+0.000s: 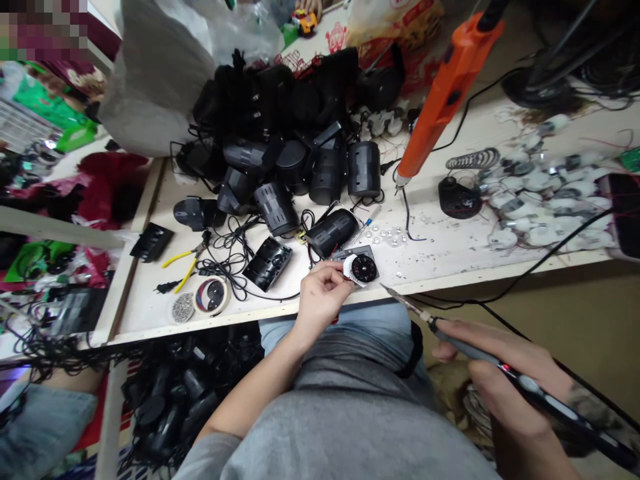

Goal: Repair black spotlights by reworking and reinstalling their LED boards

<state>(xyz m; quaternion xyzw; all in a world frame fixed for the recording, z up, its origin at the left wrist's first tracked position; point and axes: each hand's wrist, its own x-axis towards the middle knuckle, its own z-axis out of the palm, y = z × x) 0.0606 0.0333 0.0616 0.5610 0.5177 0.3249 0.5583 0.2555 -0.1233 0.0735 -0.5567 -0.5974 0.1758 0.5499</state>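
My left hand (324, 292) is closed at the table's front edge, its fingertips pinching a small white part with a round black face (365, 268). Flat grey material shows around this part. In my right hand (520, 383) is a soldering iron (493, 360), held like a pen. The iron's tip points left towards the white part and stays a short way off it. Just behind my left hand lie a black cylindrical housing (331, 233) and an open black casing (267, 263). Small clear pieces (385, 235) are scattered near a blue-tipped screwdriver (369, 222).
An orange electric screwdriver (445, 100) hangs over the table (425, 257). Black housings (276, 208) are piled behind. White motor-like parts (540, 193) and a soldering-iron stand (463, 193) are at right. Yellow-handled cutters (186, 263) and a tape roll (211, 295) lie left, near another person's leg (45, 427).
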